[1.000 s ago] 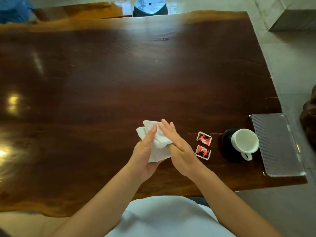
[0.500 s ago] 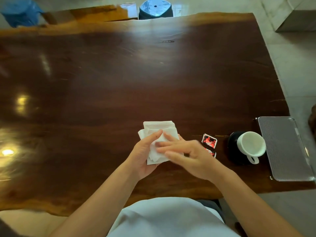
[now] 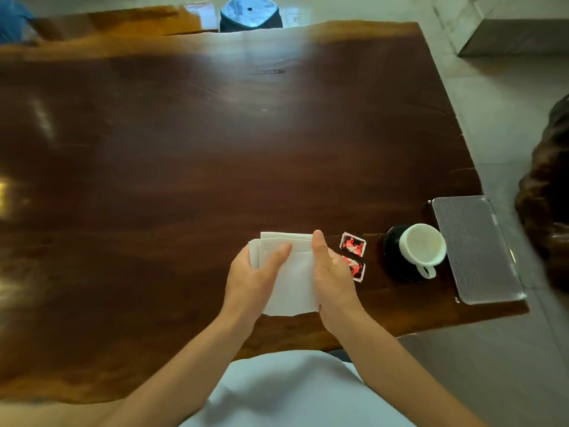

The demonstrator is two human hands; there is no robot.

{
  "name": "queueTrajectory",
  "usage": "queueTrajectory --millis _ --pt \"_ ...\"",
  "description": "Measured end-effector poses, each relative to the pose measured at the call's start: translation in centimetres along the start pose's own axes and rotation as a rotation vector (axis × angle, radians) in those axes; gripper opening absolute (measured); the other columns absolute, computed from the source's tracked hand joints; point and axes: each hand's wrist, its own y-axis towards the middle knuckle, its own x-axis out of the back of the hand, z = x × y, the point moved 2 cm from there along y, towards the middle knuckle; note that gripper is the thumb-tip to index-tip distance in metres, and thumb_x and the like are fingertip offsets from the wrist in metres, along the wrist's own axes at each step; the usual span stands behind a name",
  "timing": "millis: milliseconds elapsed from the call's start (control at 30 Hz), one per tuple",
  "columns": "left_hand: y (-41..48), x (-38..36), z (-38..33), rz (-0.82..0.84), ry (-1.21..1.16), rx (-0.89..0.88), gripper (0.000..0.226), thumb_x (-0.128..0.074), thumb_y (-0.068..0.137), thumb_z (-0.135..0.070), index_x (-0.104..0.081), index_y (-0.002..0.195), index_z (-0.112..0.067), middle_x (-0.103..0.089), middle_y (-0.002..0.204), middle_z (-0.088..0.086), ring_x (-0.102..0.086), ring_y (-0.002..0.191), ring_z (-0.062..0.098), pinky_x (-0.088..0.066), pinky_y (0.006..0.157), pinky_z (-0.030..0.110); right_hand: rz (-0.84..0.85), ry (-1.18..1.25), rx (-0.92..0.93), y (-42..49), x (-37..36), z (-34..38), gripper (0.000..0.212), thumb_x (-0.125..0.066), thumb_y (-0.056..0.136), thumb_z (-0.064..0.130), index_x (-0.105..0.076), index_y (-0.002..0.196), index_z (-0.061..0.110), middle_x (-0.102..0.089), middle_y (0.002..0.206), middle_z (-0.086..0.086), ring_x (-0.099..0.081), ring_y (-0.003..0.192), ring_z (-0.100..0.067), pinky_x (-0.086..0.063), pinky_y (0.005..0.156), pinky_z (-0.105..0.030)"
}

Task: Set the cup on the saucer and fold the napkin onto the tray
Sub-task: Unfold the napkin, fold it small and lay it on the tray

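A white napkin [image 3: 294,278], folded into a rectangle, is held between my two hands over the near middle of the dark wooden table [image 3: 215,149]. My left hand [image 3: 252,275] grips its left edge with the thumb on top. My right hand [image 3: 331,272] grips the right edge, thumb pointing up. To the right, a white cup [image 3: 423,246] with its handle toward me rests on a black saucer [image 3: 391,257]. Beyond them lies a clear ribbed tray [image 3: 474,251] at the table's right edge.
Two red and black sachets [image 3: 353,243] lie between my right hand and the saucer, one partly behind my hand. A blue stool [image 3: 249,10] stands past the far edge. Tiled floor lies to the right, with a dark carved wooden thing [image 3: 548,195] beside the tray.
The crumpled napkin has been flattened into a neater rectangle. My right hand moved from lying across it to gripping its right edge, and both hands now hold it by the sides.
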Motion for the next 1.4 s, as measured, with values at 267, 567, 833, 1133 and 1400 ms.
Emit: queueTrajectory --millis 267,567,833,1133,1400 --pt "0.9 -1.1 -0.3 -0.038 0.167 0.044 0.046 -0.05 0.09 -0.065 -0.059 0.11 -0.025 -0.068 0.099 -0.003 -0.069 0.087 0.021 -0.062 0.07 0.034 -0.161 -0.37 0.407 -0.2 1.1 -0.7 0.037 -0.032 0.09 0.056 -0.052 0.103 0.028 -0.059 0.089 0.021 -0.066 0.076 -0.002 -0.05 0.053 -0.006" --pt "0.2 -2.1 -2.5 -0.222 0.327 -0.456 0.038 -0.035 0.096 -0.052 -0.052 0.085 -0.019 -0.057 0.077 -0.014 -0.064 0.065 0.008 -0.046 0.046 0.005 -0.187 -0.419 0.482 0.0 1.8 0.1 0.026 -0.038 0.096 0.047 -0.051 0.1 0.025 -0.055 0.086 0.023 -0.064 0.072 0.0 -0.05 0.054 -0.004" --pt "1.2 -2.6 -3.4 -0.061 0.21 -0.347 0.03 -0.05 0.098 -0.049 -0.052 0.104 -0.02 -0.063 0.091 -0.006 -0.068 0.074 0.012 -0.054 0.052 0.014 0.23 0.129 -0.108 0.8 4.4 0.9 0.027 -0.064 0.092 0.042 -0.063 0.115 0.028 -0.073 0.112 -0.009 -0.072 0.104 -0.03 -0.06 0.089 -0.051" --pt "0.3 -5.7 -2.5 -0.011 0.537 -0.211 0.052 -0.065 0.076 -0.072 -0.06 0.1 -0.025 -0.065 0.089 -0.009 -0.066 0.076 0.012 -0.049 0.055 0.019 0.009 0.18 -0.141 0.0 5.7 -2.3 0.02 -0.066 0.093 0.037 -0.063 0.112 0.033 -0.074 0.108 -0.003 -0.072 0.099 -0.029 -0.062 0.081 -0.052" --pt "-1.8 -10.1 -2.2 0.117 0.614 -0.289 0.023 -0.05 0.099 -0.045 -0.043 0.102 -0.023 -0.059 0.08 -0.011 -0.064 0.062 0.008 -0.042 0.039 0.012 -0.246 -0.286 0.248 -0.6 10.2 -1.9 0.017 -0.048 0.098 0.048 -0.057 0.092 0.034 -0.069 0.091 0.013 -0.07 0.084 -0.009 -0.062 0.074 -0.03"
